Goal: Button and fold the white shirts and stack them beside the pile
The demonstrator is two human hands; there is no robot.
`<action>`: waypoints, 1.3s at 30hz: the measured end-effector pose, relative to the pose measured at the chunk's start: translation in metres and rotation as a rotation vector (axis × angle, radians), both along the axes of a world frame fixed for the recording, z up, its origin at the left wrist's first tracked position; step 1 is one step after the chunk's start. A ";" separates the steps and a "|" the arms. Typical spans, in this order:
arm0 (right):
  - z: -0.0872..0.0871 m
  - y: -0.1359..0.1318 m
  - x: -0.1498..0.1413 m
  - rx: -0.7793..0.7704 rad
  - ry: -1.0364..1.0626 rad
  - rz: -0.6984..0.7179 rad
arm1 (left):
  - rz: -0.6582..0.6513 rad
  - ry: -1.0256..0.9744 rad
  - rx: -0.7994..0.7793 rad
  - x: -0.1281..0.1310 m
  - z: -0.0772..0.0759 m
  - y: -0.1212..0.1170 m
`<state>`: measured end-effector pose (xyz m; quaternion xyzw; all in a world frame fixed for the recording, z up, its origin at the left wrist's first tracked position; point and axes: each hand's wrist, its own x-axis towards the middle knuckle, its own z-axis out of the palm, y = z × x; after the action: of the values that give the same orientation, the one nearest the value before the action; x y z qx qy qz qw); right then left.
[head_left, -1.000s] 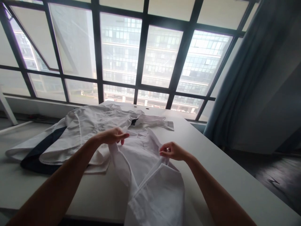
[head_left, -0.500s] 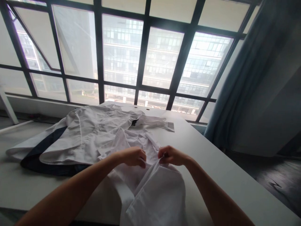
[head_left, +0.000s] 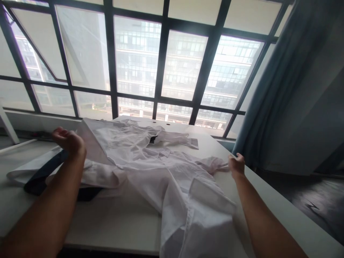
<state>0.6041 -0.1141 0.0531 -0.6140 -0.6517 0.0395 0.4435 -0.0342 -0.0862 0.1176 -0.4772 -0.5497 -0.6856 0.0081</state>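
Note:
A white shirt point(head_left: 150, 179) lies spread and creased across the table, its near part hanging over the front edge toward me. My left hand point(head_left: 70, 141) is raised at the far left with curled fingers, at a lifted edge of the shirt; motion blurs it, and the grip is partly hidden behind the hand. At the right, my right hand point(head_left: 236, 164) is closed around the bunched end of a sleeve, drawn out sideways. Other white garments point(head_left: 126, 130) lie beneath and behind the shirt, with a dark navy cloth point(head_left: 44, 175) showing under them at the left.
The white table point(head_left: 271, 211) reaches back to a large window with dark frames point(head_left: 161, 61). A blue-grey curtain point(head_left: 271, 89) hangs beyond the table's right edge. A white metal leg point(head_left: 8, 123) stands at the far left, and dark floor shows at the right.
My hands have moved from close together at the middle to wide apart, left hand far left, right hand right. The bunched shirt has opened out across the pile.

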 end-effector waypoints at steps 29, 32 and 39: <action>-0.023 -0.047 -0.244 -0.408 -0.549 0.180 | -0.857 0.992 -0.591 0.213 -0.076 -0.045; -0.026 -0.042 -0.240 -0.405 -0.553 0.143 | -0.767 0.979 -0.608 0.222 -0.083 -0.049; -0.025 -0.033 -0.228 -0.432 -0.232 0.362 | -0.755 0.977 -0.580 0.232 -0.092 -0.049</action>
<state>0.3759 -0.1475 0.0278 -0.5684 -0.7734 0.1852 0.2108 0.1981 -0.1347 0.0261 -0.8741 -0.4400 -0.1722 -0.1126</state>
